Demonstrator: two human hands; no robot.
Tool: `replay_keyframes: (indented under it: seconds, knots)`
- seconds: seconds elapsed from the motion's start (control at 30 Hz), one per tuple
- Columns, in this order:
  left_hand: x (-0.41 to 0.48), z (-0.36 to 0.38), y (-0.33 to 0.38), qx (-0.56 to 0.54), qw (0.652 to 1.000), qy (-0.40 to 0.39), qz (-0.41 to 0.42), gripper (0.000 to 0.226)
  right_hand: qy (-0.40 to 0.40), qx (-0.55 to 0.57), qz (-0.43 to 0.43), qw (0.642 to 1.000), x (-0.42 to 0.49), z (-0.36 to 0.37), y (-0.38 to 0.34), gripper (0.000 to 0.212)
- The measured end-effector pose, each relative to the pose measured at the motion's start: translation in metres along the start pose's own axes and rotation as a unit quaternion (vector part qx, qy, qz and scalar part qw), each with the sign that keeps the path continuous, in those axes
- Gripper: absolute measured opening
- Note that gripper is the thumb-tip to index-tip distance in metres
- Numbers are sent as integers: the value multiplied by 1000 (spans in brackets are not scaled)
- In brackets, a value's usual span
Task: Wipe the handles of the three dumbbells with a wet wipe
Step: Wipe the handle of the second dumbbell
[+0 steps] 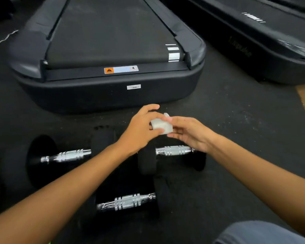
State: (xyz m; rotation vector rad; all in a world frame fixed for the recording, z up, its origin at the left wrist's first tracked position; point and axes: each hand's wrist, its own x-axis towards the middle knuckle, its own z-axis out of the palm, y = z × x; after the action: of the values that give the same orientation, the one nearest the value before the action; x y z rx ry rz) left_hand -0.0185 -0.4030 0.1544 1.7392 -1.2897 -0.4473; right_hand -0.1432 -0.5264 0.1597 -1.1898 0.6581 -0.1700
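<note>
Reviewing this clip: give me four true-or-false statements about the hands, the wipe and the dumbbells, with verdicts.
1. The left hand and the right hand both hold the wipe. True.
2. The wipe is rubbing a handle. False: it sits between the hands, touching no handle.
3. The nearest dumbbell lies on the floor, untouched. True.
4. One dumbbell sits on the treadmill. False: all lie on the floor.

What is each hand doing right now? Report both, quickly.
Left hand: grips the folded wet wipe.
Right hand: pinches the same wipe's other end.
</note>
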Motion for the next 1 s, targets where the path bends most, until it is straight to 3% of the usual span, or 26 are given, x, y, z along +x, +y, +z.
replay_keyframes:
  seconds: [0.17, 0.4, 0.57, 0.67, 0.8, 0.9, 1.0]
  knots:
    - [-3, 27, -9, -5, 999, 33, -33, 20, 62, -5, -16, 998, 3, -29, 46, 20]
    - [-11, 46, -32, 241, 967, 68, -52, 34, 139, -136, -32, 980, 17, -23, 105, 12]
    - [-19, 60, -49, 301, 948, 66, -72, 38, 188, -253, -75, 946, 22, -11, 118, 21]
    - [-24, 67, -54, 282, 952, 73, -92, 43, 190, -406, -114, 887, 16, -12, 119, 35]
    - [-26, 78, -54, 251, 954, 121, -114, 49, 206, -564, -181, 779, 14, -16, 123, 48]
    - [-24, 84, -56, 253, 948, 159, -110, 52, 228, -628, -274, 692, 17, -22, 128, 51]
    - [-24, 86, -58, 243, 948, 178, -103, 48, 177, -658, -346, 645, 24, -23, 136, 44]
